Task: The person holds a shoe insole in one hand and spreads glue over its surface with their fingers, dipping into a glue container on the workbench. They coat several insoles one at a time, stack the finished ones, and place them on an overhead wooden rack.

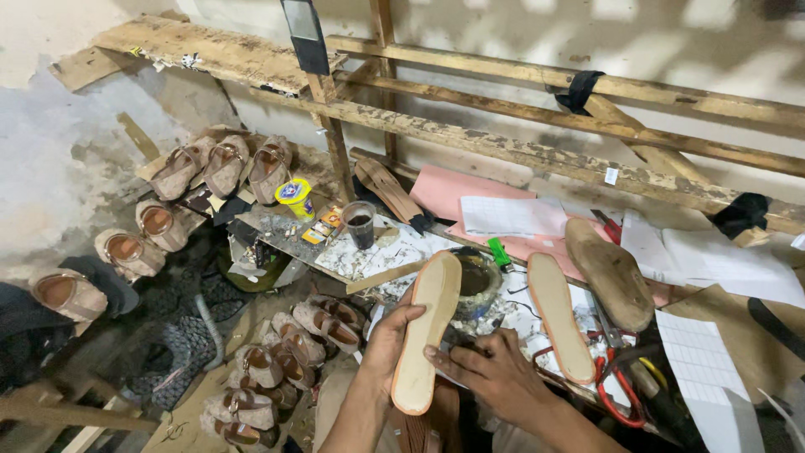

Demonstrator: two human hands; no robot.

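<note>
Gripping a tan insole (426, 331) along its left edge, the left hand (387, 335) held it tilted over the bench, toe end up and heel end nearest the person. The right hand (495, 373) lay closed just beside it, its fingertips (436, 354) touching the insole's right edge; what else it held I could not tell. Behind the toe stood a round dark pot (476, 281), partly hidden by the insole. A second insole (560, 317) lay flat to the right, apart from the first, with a wooden last (610, 273) beyond it and red-handled pliers (610, 394) near the right wrist. Further back sat a dark cup (360, 224), a yellow tin (294, 196) and loose white papers (513, 216) over pink card (444, 191). The bench (369, 256) was stained and crowded with scraps. Finished sandals (285, 361) lay in rows on the floor at the left, more of them on a shelf (225, 164) against the wall. Rough, glue-spattered wooden rails (520, 151) crossed a patchy plaster wall (50, 168).
</note>
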